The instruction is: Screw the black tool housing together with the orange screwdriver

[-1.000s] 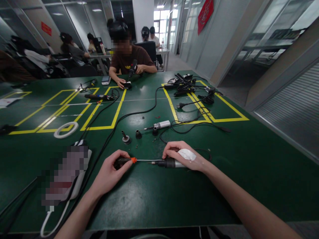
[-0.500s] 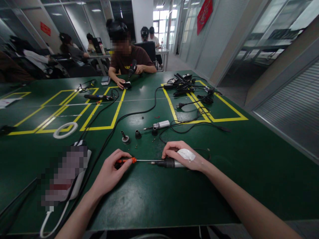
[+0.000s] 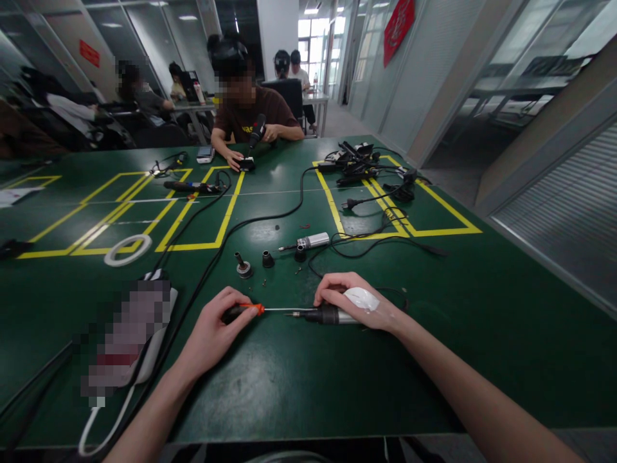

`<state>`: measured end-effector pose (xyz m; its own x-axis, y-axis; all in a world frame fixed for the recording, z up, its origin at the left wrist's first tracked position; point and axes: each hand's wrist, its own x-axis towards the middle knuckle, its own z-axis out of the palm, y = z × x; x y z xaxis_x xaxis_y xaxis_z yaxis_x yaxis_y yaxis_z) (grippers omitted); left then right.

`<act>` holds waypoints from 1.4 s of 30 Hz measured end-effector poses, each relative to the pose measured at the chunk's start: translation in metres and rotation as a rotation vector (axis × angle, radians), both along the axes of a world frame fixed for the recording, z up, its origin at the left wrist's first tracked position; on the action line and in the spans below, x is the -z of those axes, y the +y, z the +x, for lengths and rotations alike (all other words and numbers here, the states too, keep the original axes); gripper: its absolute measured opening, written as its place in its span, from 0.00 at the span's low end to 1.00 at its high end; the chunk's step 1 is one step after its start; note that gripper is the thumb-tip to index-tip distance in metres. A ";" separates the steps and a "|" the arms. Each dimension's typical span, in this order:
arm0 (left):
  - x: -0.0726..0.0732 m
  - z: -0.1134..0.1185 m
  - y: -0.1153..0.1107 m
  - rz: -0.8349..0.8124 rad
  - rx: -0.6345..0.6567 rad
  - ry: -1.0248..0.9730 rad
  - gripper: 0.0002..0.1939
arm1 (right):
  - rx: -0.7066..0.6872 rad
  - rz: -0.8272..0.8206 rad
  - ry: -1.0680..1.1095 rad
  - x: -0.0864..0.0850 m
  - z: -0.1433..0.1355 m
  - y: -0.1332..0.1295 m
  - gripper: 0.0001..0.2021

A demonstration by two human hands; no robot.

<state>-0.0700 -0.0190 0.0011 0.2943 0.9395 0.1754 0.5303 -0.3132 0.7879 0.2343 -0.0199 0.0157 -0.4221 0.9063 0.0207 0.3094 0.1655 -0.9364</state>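
My left hand (image 3: pixel 219 331) is closed around the handle of a screwdriver (image 3: pixel 284 310), whose handle is orange and black. Its thin steel shaft points right, and its tip end is hidden at my right fingers. My right hand (image 3: pixel 354 299), with a white patch on its back, is curled over a black-and-silver cylindrical tool (image 3: pixel 325 315). That tool lies level just below the shaft, its slim metal tip facing left. Beyond my hands lie a similar silver tool (image 3: pixel 313 241), two small black collars (image 3: pixel 268 259) and a round metal-based nozzle (image 3: pixel 244 269). Several tiny screws (image 3: pixel 264 283) are scattered nearby.
A white roll of tape (image 3: pixel 128 249) and a blurred-out item with a white cable (image 3: pixel 132 334) are on the left. Black cables (image 3: pixel 255 220) cross the green table. Tangled corded tools (image 3: pixel 354 161) lie at the back right. Across the table, a co-worker (image 3: pixel 260 112) holds a black tool.
The screwdriver handle has turned in my left fingers: more black and less orange shows. Both hands stay in nearly the same place.
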 end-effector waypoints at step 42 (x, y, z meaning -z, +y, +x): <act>-0.003 -0.003 -0.004 -0.094 0.028 0.007 0.11 | -0.009 -0.022 -0.004 -0.001 0.000 0.000 0.11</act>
<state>-0.0728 -0.0233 0.0041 0.3216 0.9431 0.0846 0.5280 -0.2528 0.8108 0.2341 -0.0200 0.0163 -0.4307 0.9025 -0.0013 0.3119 0.1474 -0.9386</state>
